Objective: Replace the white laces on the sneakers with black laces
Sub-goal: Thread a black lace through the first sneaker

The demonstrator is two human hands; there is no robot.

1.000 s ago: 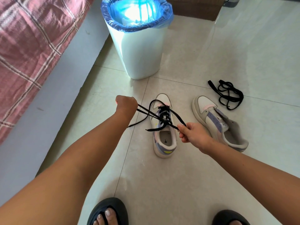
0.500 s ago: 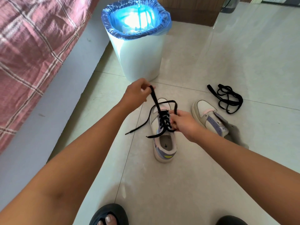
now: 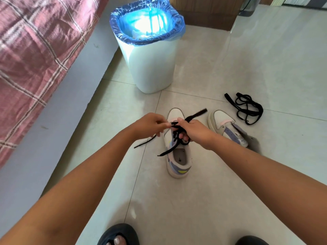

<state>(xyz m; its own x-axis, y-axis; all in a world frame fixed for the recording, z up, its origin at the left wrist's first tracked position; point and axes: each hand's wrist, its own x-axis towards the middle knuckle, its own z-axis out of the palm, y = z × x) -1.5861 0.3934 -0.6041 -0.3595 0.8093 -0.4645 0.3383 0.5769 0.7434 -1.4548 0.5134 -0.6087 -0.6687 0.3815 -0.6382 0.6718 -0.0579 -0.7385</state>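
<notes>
Black lace [image 3: 178, 137] threaded through white sneaker [image 3: 178, 161], pinched by left hand [image 3: 150, 123] and right hand [image 3: 192, 129]; blurred loop raised far-right.

Bright daylight glares off the floor [image 3: 247, 50]; hands motion-blurred, edges bowed.

Bedroom floor, non-task items: 1 bin, 1 bed, 1 wooden unit, 2 slippers.

White waste bin [image 3: 150, 68] with blue plastic liner [image 3: 146, 23] folded over its rim, standing upright on pale glossy floor tiles [image 3: 247, 59]. Bed at left with pink checked cover [image 3: 35, 46] above a grey base [image 3: 58, 117]. Brown wooden furniture [image 3: 208, 13] behind the bin. 2 dark slippers at the bottom edge: left [image 3: 122, 232], toes showing; right [image 3: 251, 241], partly cut off.
</notes>
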